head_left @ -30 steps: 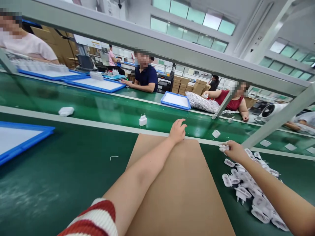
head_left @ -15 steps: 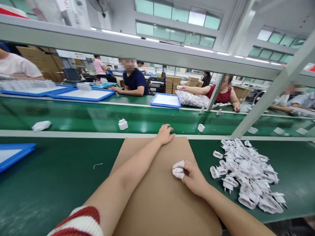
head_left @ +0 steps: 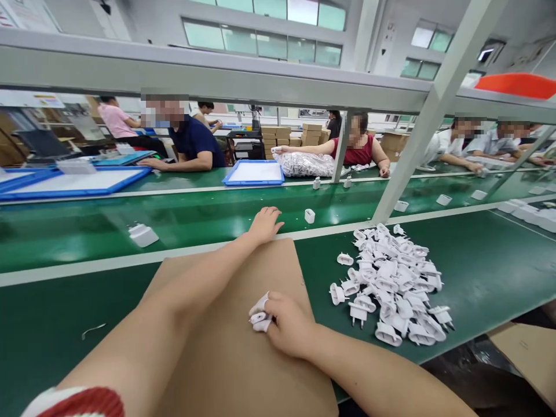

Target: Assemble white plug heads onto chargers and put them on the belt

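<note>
**One plug piece in the right hand, a full heap beside the cardboard**

Nearest, a sheet of cardboard (head_left: 217, 362) lies on the green surface (head_left: 473, 260) under both arms. Over its middle, the right hand (head_left: 289, 324) has its grip clamped on a small white plug piece (head_left: 259, 318), pinched between thumb and finger in white finger covers (head_left: 262, 302).

To the right of the cardboard, apart from it, lies a loose heap of white plug pieces (head_left: 391, 272), many with prongs showing. Judging by that heap, much is left to handle; only one piece is in hand, and how many are finished I cannot tell.

Farther on, the left hand (head_left: 264, 225) reaches past the cardboard's far edge, its grip apart, with nothing seen in it. It is over the near edge of the green belt (head_left: 208, 223), between a pronged white block (head_left: 143, 234) and a smaller-looking white block (head_left: 309, 216), touching neither.

Beyond the belt are a blue tray (head_left: 234, 183), a clear bag (head_left: 306, 164) full of pieces, and seated co-workers.
</note>
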`<action>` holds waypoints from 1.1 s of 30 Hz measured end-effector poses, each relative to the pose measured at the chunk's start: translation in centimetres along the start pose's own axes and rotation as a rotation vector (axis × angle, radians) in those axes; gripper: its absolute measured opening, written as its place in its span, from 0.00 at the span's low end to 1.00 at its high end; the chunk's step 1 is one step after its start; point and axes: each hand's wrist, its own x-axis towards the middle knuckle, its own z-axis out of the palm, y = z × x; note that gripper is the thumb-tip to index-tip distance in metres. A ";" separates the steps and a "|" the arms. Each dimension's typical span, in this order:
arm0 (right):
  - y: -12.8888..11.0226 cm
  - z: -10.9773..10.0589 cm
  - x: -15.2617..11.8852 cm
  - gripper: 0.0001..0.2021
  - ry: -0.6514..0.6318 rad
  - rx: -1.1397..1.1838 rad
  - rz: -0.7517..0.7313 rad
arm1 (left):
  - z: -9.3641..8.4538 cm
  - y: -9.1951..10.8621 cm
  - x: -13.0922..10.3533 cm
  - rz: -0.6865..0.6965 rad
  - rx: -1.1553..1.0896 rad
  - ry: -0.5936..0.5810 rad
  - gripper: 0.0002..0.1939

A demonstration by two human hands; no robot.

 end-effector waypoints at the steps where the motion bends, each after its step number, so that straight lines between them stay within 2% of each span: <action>1: 0.0 0.0 -0.1 0.16 -0.012 -0.017 -0.002 | 0.6 0.6 1.4 -0.034 -0.029 -0.015 0.24; 4: 0.0 -0.1 -0.3 0.16 -0.042 -0.049 -0.008 | 2.3 2.7 5.5 -0.048 -0.087 -0.064 0.38; 7: 0.1 -0.3 -0.3 0.17 -0.062 -0.079 -0.028 | 3.4 4.4 8.4 0.052 -0.100 -0.196 0.47; 9: 0.2 -0.2 -0.4 0.18 -0.078 -0.112 -0.038 | 3.7 5.1 9.5 0.099 -0.070 -0.311 0.43; 11: 0.3 -0.1 -0.4 0.17 -0.092 -0.140 -0.037 | 3.6 5.5 9.8 0.091 -0.046 -0.376 0.35; 15: 0.3 0.0 -0.3 0.14 -0.063 -0.110 -0.040 | 2.4 5.6 8.6 0.047 -0.037 -0.343 0.20; 18: 0.0 -0.8 0.1 0.11 0.111 -0.035 -0.051 | 0.3 5.7 5.9 0.041 -0.046 -0.286 0.17; 21: -0.5 -2.6 1.0 0.05 0.356 0.160 0.053 | -2.4 5.7 1.4 0.003 -0.109 -0.221 0.16; 24: -0.5 -4.7 2.1 0.15 0.531 0.529 0.252 | -4.9 6.2 -4.4 -0.099 -0.268 -0.179 0.18; 26: -0.4 -5.7 2.6 0.19 0.578 0.721 0.377 | -6.3 6.8 -8.4 -0.137 -0.344 -0.199 0.17; 29: -0.2 -6.2 2.9 0.20 0.569 0.875 0.502 | -7.5 7.9 -13.4 -0.129 -0.375 -0.232 0.14; 31: -0.3 -6.1 2.9 0.20 0.548 0.905 0.534 | -7.6 8.5 -15.8 -0.117 -0.425 -0.230 0.13; 33: -0.4 -5.8 2.9 0.20 0.537 0.861 0.523 | -7.4 8.8 -17.2 -0.123 -0.540 -0.209 0.16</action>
